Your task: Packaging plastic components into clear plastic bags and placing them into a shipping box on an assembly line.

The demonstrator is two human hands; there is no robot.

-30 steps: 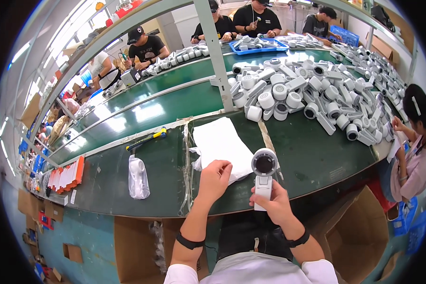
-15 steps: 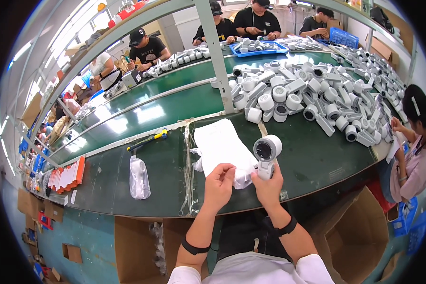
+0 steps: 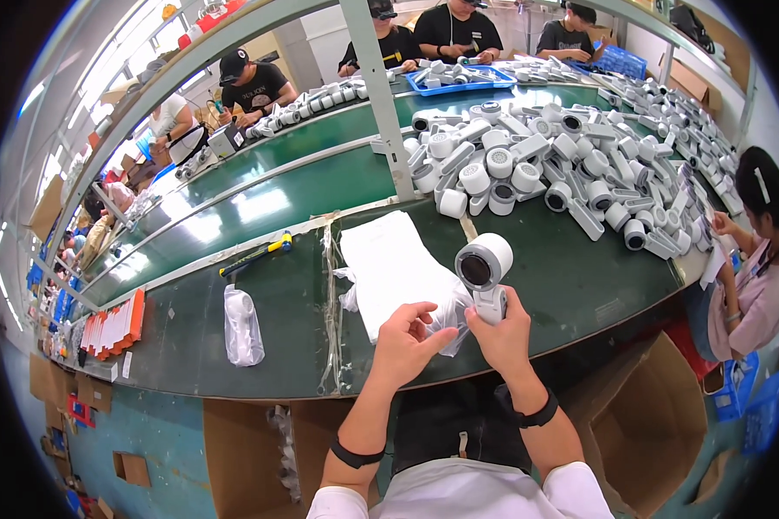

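My right hand grips the stem of a white camera-like device with a round dark lens, held upright above the green table's front edge. My left hand pinches a clear plastic bag right beside the device's base. The bag comes off a stack of white bags lying flat on the table just beyond my hands.
A big heap of the same white devices covers the table's right side. A bagged device and a yellow-handled tool lie at the left. Cardboard boxes stand below the table edge. Other people sit across and at the right.
The device has been lifted and tilted so its lens faces me. My left hand moved from the bag stack to the device's base, pulling a bag with it.
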